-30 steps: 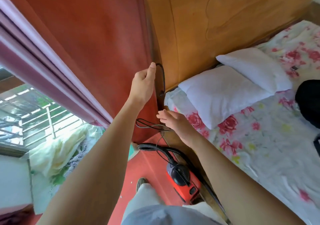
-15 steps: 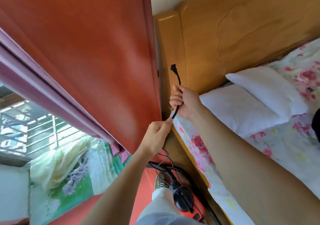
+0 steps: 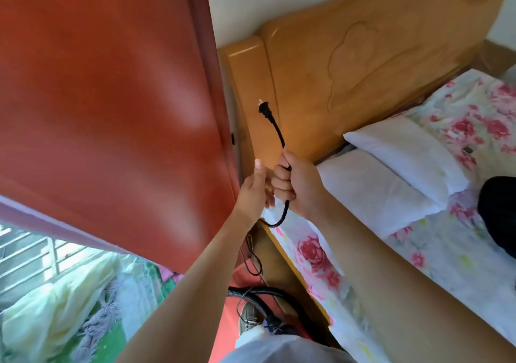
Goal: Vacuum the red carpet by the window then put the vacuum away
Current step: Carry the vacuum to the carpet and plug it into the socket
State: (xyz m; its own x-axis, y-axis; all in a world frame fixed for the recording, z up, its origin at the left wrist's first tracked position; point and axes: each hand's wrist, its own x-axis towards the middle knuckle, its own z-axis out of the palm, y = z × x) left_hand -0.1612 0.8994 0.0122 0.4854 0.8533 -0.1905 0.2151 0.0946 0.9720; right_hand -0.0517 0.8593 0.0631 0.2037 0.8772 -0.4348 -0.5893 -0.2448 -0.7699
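Head view: our right hand is clamped round the cord below its free plug, likely to coil it; whether our left hand grips, we cannot tell.

A wooden bed fills the right side, with its carved headboard against the wall. A white sheet printed with pink roses covers it. Two white pillows lie on the sheet below the headboard, touching each other: one nearer the bed's edge, one further in. A black thing, cut off by the right edge, rests on the sheet further down. Beside the bed, a narrow strip of red carpet covers the floor. On it lie a black ribbed hose and loops of thin black cord, and a grey laced shoe stands there.
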